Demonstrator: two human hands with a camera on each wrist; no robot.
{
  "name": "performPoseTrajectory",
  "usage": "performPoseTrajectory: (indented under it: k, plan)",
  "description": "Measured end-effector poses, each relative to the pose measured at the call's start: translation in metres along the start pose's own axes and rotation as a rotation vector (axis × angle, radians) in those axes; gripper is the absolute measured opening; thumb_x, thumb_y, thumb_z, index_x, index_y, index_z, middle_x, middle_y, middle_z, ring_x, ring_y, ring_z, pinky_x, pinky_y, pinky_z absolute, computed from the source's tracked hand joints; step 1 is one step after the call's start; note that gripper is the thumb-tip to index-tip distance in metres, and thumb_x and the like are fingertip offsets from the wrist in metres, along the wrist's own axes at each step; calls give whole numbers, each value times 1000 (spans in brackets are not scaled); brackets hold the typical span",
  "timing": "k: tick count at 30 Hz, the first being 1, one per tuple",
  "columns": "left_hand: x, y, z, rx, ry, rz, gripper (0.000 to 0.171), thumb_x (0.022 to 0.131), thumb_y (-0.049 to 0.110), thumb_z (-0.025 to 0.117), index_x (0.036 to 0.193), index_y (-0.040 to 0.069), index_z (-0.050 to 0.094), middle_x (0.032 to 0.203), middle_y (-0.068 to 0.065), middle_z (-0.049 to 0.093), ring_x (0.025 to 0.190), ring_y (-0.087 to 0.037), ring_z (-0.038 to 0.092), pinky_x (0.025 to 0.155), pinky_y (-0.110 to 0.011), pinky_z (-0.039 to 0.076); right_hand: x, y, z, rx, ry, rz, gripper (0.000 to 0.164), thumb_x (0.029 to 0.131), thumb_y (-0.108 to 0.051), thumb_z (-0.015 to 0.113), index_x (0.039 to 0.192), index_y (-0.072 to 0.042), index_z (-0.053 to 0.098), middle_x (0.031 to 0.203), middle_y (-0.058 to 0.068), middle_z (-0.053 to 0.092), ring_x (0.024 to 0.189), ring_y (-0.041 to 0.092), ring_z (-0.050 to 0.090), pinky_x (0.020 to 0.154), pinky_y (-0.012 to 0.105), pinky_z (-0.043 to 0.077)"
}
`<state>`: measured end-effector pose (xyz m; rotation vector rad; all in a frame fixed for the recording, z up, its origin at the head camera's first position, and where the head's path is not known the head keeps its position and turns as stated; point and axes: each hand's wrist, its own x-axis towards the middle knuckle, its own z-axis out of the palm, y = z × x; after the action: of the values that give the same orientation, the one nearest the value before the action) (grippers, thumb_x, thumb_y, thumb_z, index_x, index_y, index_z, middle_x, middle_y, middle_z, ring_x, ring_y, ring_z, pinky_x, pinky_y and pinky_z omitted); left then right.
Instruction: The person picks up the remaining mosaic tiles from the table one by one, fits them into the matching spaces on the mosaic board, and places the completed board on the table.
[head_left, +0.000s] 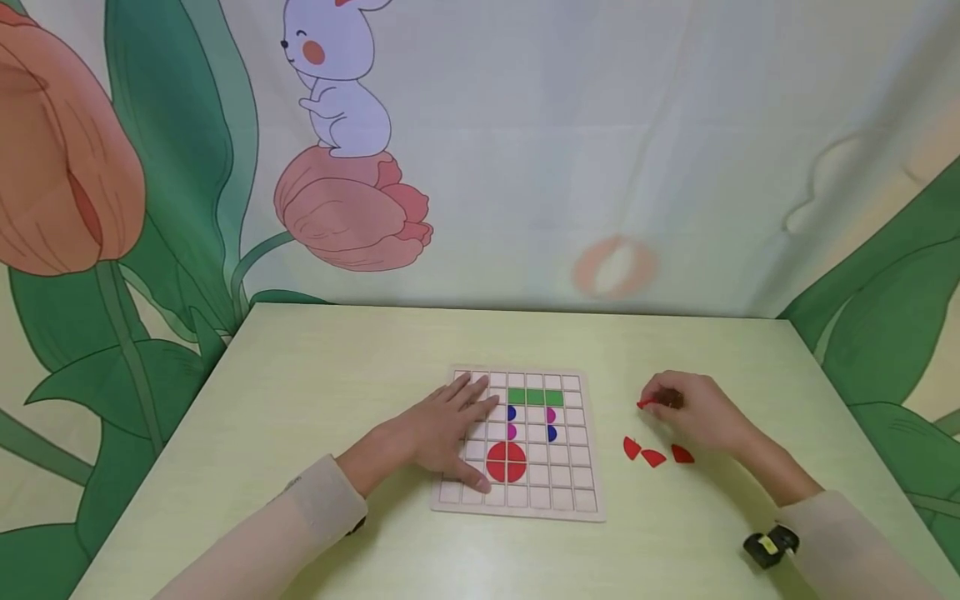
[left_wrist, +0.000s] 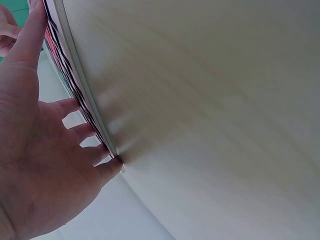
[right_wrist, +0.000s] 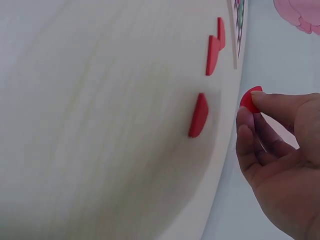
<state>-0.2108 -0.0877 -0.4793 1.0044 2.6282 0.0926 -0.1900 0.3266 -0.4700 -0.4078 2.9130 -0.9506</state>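
Note:
A square wooden grid board (head_left: 517,500) lies on the table, with green squares, small blue and magenta half-circles and a red circle of quarter pieces set in its cells. My left hand (head_left: 450,421) rests spread over the board's left side, fingers straight, thumb beside the red circle (head_left: 506,462). To the right of the board, my right hand (head_left: 693,408) pinches a red quarter-circle piece (right_wrist: 251,99) between thumb and fingertips, above the table. Below that hand lie three loose red pieces: one (head_left: 632,448) nearest the board, another (head_left: 653,458) beside it and a third (head_left: 682,453) farther right.
The pale table (head_left: 337,350) ends at the back against a printed curtain (head_left: 510,167) with tulips and a white rabbit. A black device (head_left: 771,546) is worn at the right wrist, by the sleeve cuff.

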Motion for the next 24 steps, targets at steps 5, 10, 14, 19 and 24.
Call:
performPoseTrajectory:
  k: [5,10,14,19,24]
  plan:
    - [1,-1,0,-17,-9,-5,128,73,88,70,172,25,18,179,-4,0,164,-32,-6,132,-49,10,4,-12,2,65,-7,-82,22,95,2,76,114,-8,75,95,1,70,87,20,63,76,25,59]
    - [0,0,-2,-26,-8,-3,128,73,88,71,172,25,19,179,-4,1,164,-32,-5,132,-50,10,14,-28,11,98,-23,-138,22,96,2,74,116,-6,77,97,0,72,89,18,65,79,28,60]
    - [1,0,-4,-27,-8,-7,128,73,88,71,172,25,19,179,-5,1,164,-33,-6,132,-50,9,24,-44,21,140,-56,-146,13,97,-4,76,107,-12,76,96,-5,74,90,17,66,81,30,60]
    - [3,1,-7,-28,-10,-11,128,74,87,72,172,24,20,179,-5,1,164,-33,-6,132,-50,9,34,-62,38,178,-126,-209,10,99,-8,76,100,-18,75,94,-6,75,89,15,67,82,32,59]
    - [5,1,-9,-33,-13,-11,128,74,87,72,172,23,19,179,-6,0,164,-33,-6,132,-50,9,40,-77,54,204,-201,-278,10,97,-7,78,99,-16,76,94,-5,73,87,15,64,80,31,58]
